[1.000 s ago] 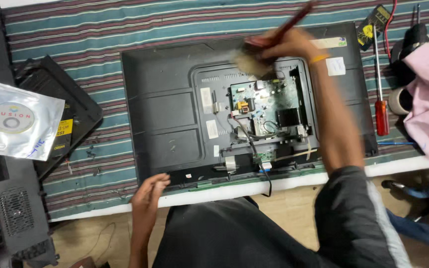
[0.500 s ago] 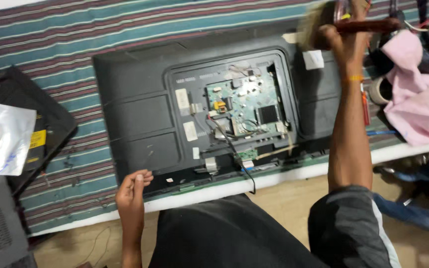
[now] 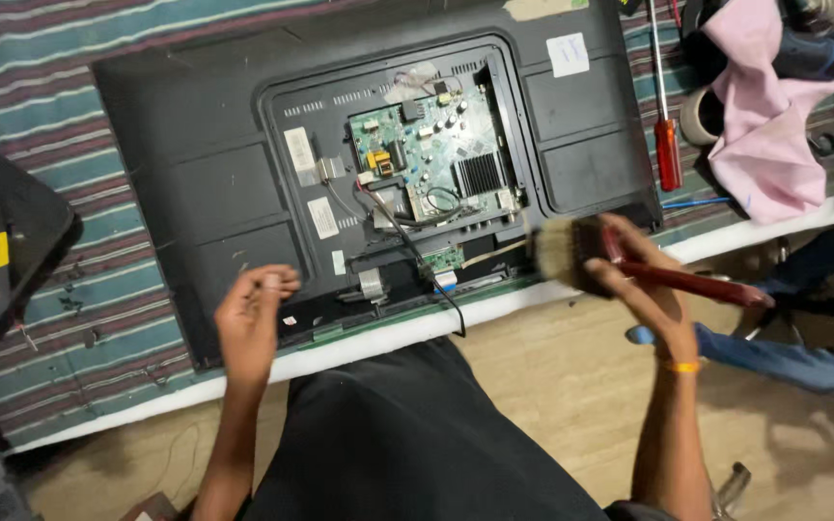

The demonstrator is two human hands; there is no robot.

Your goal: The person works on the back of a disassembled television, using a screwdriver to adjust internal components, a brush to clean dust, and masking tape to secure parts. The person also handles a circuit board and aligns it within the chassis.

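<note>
A person's right hand [image 3: 644,289] is clenched round the dark red wooden handle of a broad paintbrush with pale bristles [image 3: 571,253], which it holds just off the lower right corner of a black flat-panel television [image 3: 214,183] that lies face down on a striped teal-and-maroon cloth [image 3: 60,87] spread over the workbench. The brush bristles point left, towards the set's opened back, where a green circuit board [image 3: 431,159] sits exposed (a black cable [image 3: 417,256] trails from it over the bench edge). The left hand [image 3: 253,323] grasps nothing, its fingers loosely curled above the television's lower edge; whether it touches the casing cannot be told. Beyond the set's right side lie a red-handled screwdriver [image 3: 666,145] and a crumpled pink cloth [image 3: 760,116], well apart from both hands.
</note>
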